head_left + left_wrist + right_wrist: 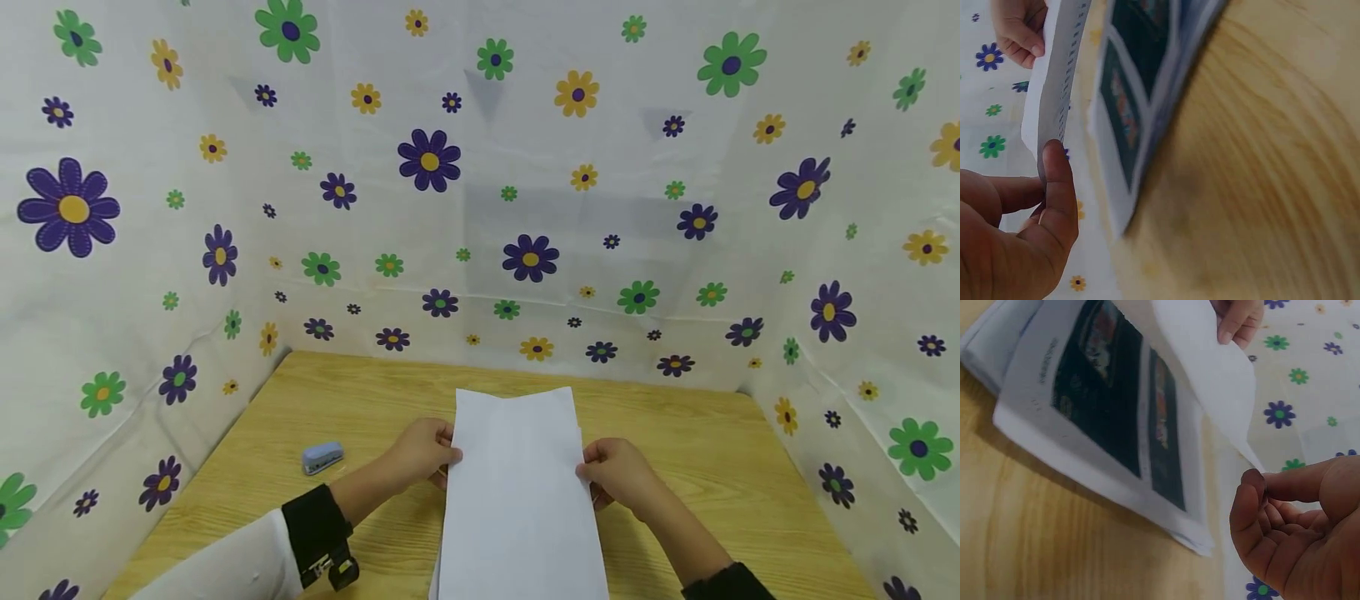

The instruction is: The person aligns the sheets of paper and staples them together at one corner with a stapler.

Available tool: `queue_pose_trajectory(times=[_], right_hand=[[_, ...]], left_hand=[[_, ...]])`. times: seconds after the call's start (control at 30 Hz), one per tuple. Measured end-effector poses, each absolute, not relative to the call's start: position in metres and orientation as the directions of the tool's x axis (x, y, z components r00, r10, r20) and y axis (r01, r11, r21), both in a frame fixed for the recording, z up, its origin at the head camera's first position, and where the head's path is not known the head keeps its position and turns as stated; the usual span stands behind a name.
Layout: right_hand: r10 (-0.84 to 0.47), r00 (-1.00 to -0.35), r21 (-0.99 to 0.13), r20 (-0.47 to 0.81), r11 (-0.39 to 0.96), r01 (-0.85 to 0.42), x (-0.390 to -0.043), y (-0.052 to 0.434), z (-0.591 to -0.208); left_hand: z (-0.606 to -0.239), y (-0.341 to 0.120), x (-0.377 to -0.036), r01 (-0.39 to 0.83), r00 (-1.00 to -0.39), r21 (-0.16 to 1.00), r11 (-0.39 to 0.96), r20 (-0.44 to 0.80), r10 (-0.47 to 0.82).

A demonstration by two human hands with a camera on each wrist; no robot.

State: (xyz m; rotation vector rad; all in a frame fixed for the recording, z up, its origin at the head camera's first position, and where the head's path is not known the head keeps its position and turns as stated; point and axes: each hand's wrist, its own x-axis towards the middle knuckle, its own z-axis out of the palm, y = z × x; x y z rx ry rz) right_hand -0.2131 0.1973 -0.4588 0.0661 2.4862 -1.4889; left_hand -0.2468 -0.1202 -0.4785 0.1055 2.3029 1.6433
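Note:
A white sheet of paper is raised between both hands, its blank side toward the head camera. My left hand pinches its left edge between thumb and fingers. On the opposite edge, my right hand pinches it the same way. Rows of print show on the sheet's underside in the left wrist view. Beneath it lies a stack of papers, whose top page carries dark printed pictures. The head view hides most of that stack behind the raised sheet.
A small blue stapler sits on the wooden table, left of my left hand. White cloth with green, purple and yellow flowers hangs behind the table and along both sides.

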Motion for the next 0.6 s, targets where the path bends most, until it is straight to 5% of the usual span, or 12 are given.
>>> queue_pose_trajectory(times=[0.6], right_hand=[[-0.045,-0.970,-0.734,-0.238,0.662,0.150,-0.216,0.189,-0.483]], left_hand=[[-0.511,-0.117,-0.256,0.015,-0.953,0.864,0.504,-0.140,0.269]])
